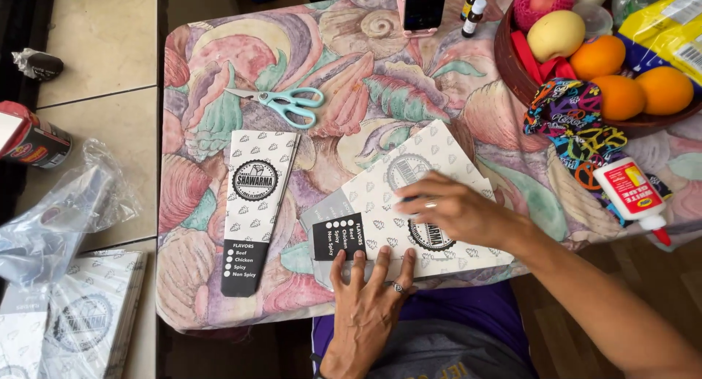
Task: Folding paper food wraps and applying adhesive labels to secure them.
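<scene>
both hands press flat, fingers spread, on a printed paper sleeve (409,203) at the table's (219,57) near edge: left hand (369,291) at its lower border, right hand (453,211) across its middle, scissors (281,101) well apart.

Counter (219,50) cloth: pastel shell print w/ pink, lilac, green, cream. Paper sleeves (431,196) under hands: white w/ small grey leaf pattern, round black emblem, black end panel w/ white dots. Finished sleeve (257,203) alongside: same white/grey print, black base. Scissors (289,103): teal handles, silver blades. Bowl (512,65): dark brown; fruit in it orange x3 (621,94), one pale yellow (556,34). Cloth (578,123) by bowl: black w/ multicolour peace signs. Glue bottle (632,192): white, red label, red tip. Floor tiles (102,50): beige.
</scene>
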